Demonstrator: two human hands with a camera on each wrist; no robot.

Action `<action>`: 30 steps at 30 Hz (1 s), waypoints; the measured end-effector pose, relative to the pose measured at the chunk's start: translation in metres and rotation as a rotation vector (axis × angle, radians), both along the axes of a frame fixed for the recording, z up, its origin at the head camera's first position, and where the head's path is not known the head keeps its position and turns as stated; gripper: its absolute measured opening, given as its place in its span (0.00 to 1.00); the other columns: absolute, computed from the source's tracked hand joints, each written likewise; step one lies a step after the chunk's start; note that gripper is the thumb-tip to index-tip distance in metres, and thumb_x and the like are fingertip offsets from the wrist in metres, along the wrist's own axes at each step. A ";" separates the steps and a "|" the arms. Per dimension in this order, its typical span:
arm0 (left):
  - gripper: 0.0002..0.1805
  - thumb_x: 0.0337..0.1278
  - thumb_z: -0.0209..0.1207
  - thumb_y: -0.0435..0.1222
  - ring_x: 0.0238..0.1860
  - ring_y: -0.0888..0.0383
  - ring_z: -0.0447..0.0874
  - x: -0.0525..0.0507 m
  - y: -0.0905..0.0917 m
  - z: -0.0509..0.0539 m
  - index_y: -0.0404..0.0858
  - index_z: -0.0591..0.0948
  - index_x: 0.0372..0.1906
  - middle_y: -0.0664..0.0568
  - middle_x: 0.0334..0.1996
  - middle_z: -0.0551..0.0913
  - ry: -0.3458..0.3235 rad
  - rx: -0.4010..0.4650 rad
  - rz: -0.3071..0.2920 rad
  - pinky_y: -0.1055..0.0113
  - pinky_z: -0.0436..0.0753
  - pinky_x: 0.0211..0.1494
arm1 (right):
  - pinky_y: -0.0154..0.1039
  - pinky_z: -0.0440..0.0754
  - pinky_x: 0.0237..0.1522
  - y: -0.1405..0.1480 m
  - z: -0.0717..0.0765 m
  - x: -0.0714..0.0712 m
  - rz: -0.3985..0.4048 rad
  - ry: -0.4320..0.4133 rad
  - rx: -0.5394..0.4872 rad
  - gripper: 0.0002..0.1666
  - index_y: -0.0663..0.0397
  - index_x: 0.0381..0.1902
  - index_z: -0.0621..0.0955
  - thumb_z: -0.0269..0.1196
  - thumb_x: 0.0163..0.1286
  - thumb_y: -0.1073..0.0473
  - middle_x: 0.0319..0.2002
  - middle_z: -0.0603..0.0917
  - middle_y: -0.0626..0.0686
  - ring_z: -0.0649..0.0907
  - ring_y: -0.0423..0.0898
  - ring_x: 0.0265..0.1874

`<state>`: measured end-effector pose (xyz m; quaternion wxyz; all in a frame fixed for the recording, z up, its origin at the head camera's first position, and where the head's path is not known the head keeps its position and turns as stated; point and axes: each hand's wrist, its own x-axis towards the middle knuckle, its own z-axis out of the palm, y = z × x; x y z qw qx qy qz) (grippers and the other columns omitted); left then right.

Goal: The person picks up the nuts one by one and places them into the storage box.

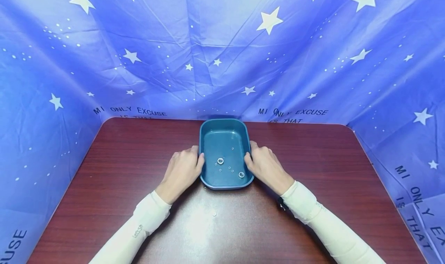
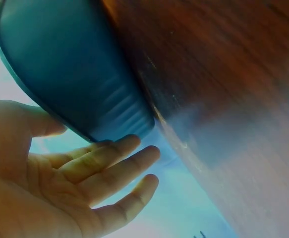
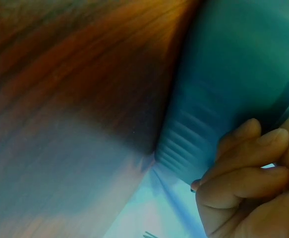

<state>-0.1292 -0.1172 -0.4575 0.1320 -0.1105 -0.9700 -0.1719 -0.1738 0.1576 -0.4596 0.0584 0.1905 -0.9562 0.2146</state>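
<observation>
A deep blue-green plastic tray (image 1: 222,140) stands on the table. Its outer wall is ribbed near the base in both wrist views. My left hand (image 1: 181,170) holds its left side, thumb at the rim and fingers (image 2: 104,161) against the outside wall. On the opposite side my right hand (image 1: 267,165) grips the wall, with its fingers (image 3: 248,153) curled in the right wrist view. Inside the tray lie two larger metal rings, one left of centre (image 1: 220,161) and one near the front right corner (image 1: 241,174). Several tiny rings (image 1: 229,167) are scattered around them.
On the wooden table (image 1: 313,152), one tiny piece (image 1: 205,188) lies by the tray's front left corner. A small round piece (image 1: 214,214) lies nearer the front. Blue star-printed cloth (image 1: 194,74) hangs behind and at both sides.
</observation>
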 end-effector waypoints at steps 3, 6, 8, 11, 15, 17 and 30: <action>0.15 0.81 0.58 0.40 0.33 0.38 0.91 0.003 -0.002 0.001 0.30 0.83 0.42 0.42 0.29 0.87 0.012 0.000 -0.008 0.41 0.86 0.44 | 0.58 0.83 0.26 0.000 0.000 0.000 0.000 0.005 0.004 0.10 0.65 0.46 0.80 0.62 0.76 0.61 0.19 0.78 0.54 0.85 0.55 0.21; 0.14 0.80 0.59 0.39 0.33 0.39 0.91 0.006 -0.004 0.001 0.31 0.84 0.41 0.43 0.27 0.87 0.025 0.001 -0.019 0.41 0.87 0.43 | 0.59 0.83 0.26 -0.001 0.000 -0.001 -0.001 0.014 0.012 0.10 0.65 0.45 0.80 0.62 0.76 0.61 0.19 0.78 0.54 0.85 0.57 0.21; 0.14 0.80 0.59 0.39 0.32 0.40 0.91 0.008 -0.006 0.001 0.32 0.83 0.39 0.43 0.26 0.86 0.032 0.004 -0.027 0.42 0.86 0.40 | 0.59 0.83 0.26 -0.001 0.000 -0.001 -0.001 0.022 0.019 0.09 0.65 0.45 0.80 0.62 0.76 0.61 0.18 0.78 0.54 0.86 0.57 0.21; 0.13 0.79 0.60 0.38 0.31 0.40 0.90 0.011 -0.007 0.002 0.32 0.83 0.39 0.43 0.27 0.86 0.035 0.003 -0.037 0.42 0.86 0.38 | 0.59 0.83 0.25 -0.001 0.000 -0.001 0.000 0.027 0.024 0.10 0.65 0.45 0.80 0.62 0.76 0.61 0.18 0.78 0.55 0.86 0.57 0.21; 0.11 0.78 0.61 0.38 0.31 0.39 0.89 0.014 -0.008 0.004 0.33 0.84 0.40 0.41 0.29 0.87 0.042 -0.009 -0.040 0.42 0.86 0.36 | 0.59 0.84 0.26 -0.001 0.000 0.000 -0.002 0.019 0.022 0.10 0.66 0.46 0.80 0.62 0.77 0.61 0.19 0.78 0.55 0.85 0.56 0.21; 0.11 0.77 0.61 0.38 0.31 0.38 0.88 0.016 -0.009 0.005 0.32 0.84 0.40 0.41 0.28 0.87 0.043 -0.016 -0.039 0.43 0.86 0.34 | 0.59 0.84 0.26 -0.001 0.000 0.000 -0.007 0.013 0.020 0.10 0.65 0.46 0.80 0.62 0.77 0.61 0.19 0.78 0.55 0.86 0.56 0.22; 0.11 0.69 0.64 0.37 0.33 0.39 0.86 0.026 -0.014 0.003 0.33 0.80 0.33 0.40 0.29 0.85 0.114 -0.094 -0.083 0.45 0.84 0.32 | 0.60 0.84 0.26 -0.001 0.001 0.001 -0.004 0.020 0.029 0.09 0.64 0.45 0.79 0.63 0.76 0.61 0.19 0.78 0.55 0.86 0.57 0.22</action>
